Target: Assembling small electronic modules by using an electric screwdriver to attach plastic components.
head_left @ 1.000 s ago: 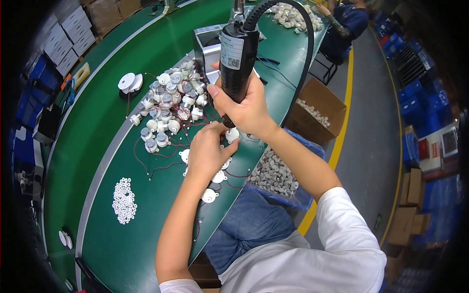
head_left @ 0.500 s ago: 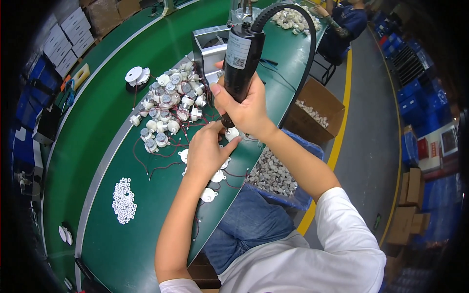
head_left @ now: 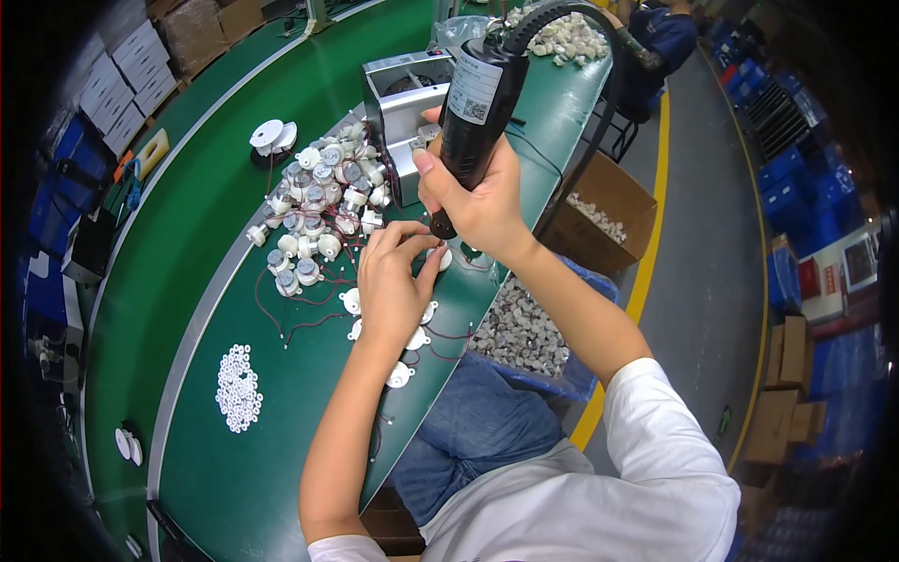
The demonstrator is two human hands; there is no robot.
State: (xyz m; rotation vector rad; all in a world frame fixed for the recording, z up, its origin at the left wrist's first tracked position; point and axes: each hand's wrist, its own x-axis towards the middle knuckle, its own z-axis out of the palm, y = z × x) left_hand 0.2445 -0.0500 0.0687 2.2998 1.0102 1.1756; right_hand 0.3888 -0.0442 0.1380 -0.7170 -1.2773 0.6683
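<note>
My right hand [head_left: 489, 199] is wrapped round a black electric screwdriver [head_left: 465, 155] with a pale label and a thick cable at its top. The tool tilts, its tip down beside the fingertips of my left hand [head_left: 395, 281]. Those fingers are closed on a small white round motor part [head_left: 444, 259], partly hidden by them. Several more white round parts [head_left: 401, 375] with thin dark red wires lie by my left wrist. Beyond my left hand is a heap of white and grey small motors [head_left: 323, 183] with tangled wires.
A grey metal-framed device [head_left: 393, 117] stands behind the hands. Small white rings [head_left: 240, 389] lie on the green table at left. A blue bin [head_left: 524, 332] and a cardboard box [head_left: 604, 208], both holding parts, stand right of the table. A co-worker [head_left: 660, 42] sits far right.
The screwdriver and my right hand have shifted slightly right, with the tool tilting more. My left hand stays near the same spot, its fingers still at the white part.
</note>
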